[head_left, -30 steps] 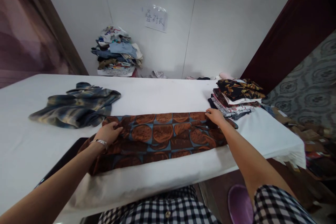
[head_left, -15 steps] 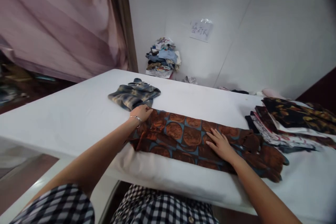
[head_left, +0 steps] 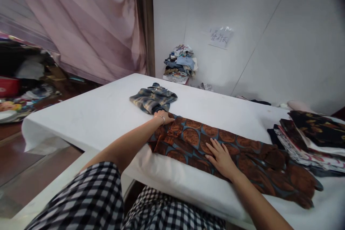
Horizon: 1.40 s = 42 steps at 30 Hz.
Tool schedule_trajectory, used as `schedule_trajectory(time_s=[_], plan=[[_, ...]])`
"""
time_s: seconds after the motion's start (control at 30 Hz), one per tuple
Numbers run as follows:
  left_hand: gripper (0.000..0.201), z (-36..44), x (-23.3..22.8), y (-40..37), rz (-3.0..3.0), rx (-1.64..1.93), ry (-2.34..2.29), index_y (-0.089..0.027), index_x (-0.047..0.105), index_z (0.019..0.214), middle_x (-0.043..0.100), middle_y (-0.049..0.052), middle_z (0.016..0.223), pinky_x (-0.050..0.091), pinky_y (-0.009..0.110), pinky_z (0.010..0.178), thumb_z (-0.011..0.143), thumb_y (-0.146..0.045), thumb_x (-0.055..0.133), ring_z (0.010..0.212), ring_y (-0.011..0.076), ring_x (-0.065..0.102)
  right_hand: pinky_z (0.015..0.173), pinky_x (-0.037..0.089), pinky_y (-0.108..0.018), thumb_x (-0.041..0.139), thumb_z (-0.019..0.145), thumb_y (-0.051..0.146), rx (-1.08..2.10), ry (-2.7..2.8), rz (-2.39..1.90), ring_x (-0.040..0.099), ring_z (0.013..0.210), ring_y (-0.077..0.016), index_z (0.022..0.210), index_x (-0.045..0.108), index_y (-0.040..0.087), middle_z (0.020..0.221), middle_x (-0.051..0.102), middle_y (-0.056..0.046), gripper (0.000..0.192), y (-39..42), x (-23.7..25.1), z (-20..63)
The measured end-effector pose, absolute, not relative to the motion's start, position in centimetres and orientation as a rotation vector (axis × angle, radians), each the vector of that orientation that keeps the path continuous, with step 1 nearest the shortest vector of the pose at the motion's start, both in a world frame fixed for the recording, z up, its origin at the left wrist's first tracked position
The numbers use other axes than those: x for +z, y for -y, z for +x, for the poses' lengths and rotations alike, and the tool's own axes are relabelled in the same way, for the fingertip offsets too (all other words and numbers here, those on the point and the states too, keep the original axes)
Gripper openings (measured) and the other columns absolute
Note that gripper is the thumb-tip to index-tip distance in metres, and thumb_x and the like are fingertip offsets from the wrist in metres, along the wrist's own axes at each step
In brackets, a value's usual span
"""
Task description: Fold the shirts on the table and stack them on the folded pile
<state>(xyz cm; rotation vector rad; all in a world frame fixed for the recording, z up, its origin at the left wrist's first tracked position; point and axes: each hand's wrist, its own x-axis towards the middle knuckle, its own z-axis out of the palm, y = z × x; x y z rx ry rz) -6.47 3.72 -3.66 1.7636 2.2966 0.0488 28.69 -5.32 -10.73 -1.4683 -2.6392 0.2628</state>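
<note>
Shifted inward from the far edge of the brown-and-blue, circle-printed fabric garment (head_left: 191,136), the right hand (head_left: 222,160) is laid flat on its middle, fingers spread. Along the near edge of the white-cloth-covered table (head_left: 88,122) the garment is stretched. Its far left corner is covered by the left hand (head_left: 164,116); with fingertips hidden, pinching cannot be told.

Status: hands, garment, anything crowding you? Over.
Left hand on left end of brown garment, right hand spread on its middle. Garment along edge of table. Plaid shirt close beyond left hand; folded stack by right end.
</note>
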Motion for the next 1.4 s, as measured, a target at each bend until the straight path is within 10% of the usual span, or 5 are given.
schedule_trajectory(time_s=[0.4,0.63,0.97,1.2,1.4], plan=[[0.054,-5.6,-2.5,-3.4,1.742,0.229,-2.061,-0.015,0.066,0.112,0.069,0.01,0.116,0.051,0.027,0.084,0.088,-0.056,0.039,0.102,0.0232,0.066,0.117,0.018,-0.054,0.043,0.095,0.048,0.283,2.578,-1.425,0.023,0.145,-0.0261,0.142,0.046,0.025,0.155,0.03,-0.008,0.053,5.3,-10.9,28.9],[0.059,-4.5,-1.7,-2.0,1.772,0.108,-2.026,-0.016,0.066,0.108,0.07,0.012,0.112,0.05,0.032,0.085,0.055,-0.04,0.077,0.101,0.0296,0.065,0.117,0.019,-0.052,0.046,0.093,0.044,0.281,2.532,-1.382,0.027,0.144,-0.0258,0.139,0.05,0.023,0.153,0.035,-0.01,0.05,5.3,-11.0,28.9],[0.042,4.7,2.0,-2.2,1.796,0.248,-1.717,-0.02,0.065,0.113,0.072,0.007,0.095,0.054,0.031,0.067,0.072,-0.03,0.067,0.08,0.0225,0.068,0.117,0.017,-0.052,0.05,0.092,0.039,0.385,2.539,-1.399,0.024,0.145,-0.0258,0.14,0.049,0.021,0.154,0.032,-0.011,0.051,5.4,-9.7,28.8],[0.066,12.0,2.7,-2.2,1.737,0.425,-1.243,-0.022,0.047,0.138,0.07,0.009,0.113,0.054,0.024,0.074,0.078,-0.039,0.068,0.091,0.0176,0.068,0.101,0.045,-0.035,0.042,0.091,0.024,0.315,2.186,-1.273,0.062,0.113,-0.0151,0.095,0.07,0.007,0.105,0.074,-0.009,0.033,5.9,-9.5,28.7],[0.061,7.0,0.3,-1.9,1.578,0.511,-1.808,-0.013,0.047,0.134,0.067,0.018,0.118,0.055,0.029,0.065,0.084,-0.046,0.059,0.087,0.0233,0.07,0.089,0.055,-0.048,0.039,0.097,0.04,1.283,1.456,-1.131,0.069,0.101,-0.0274,0.118,0.065,0.017,0.1,0.075,-0.008,0.041,6.5,-10.1,27.8]])
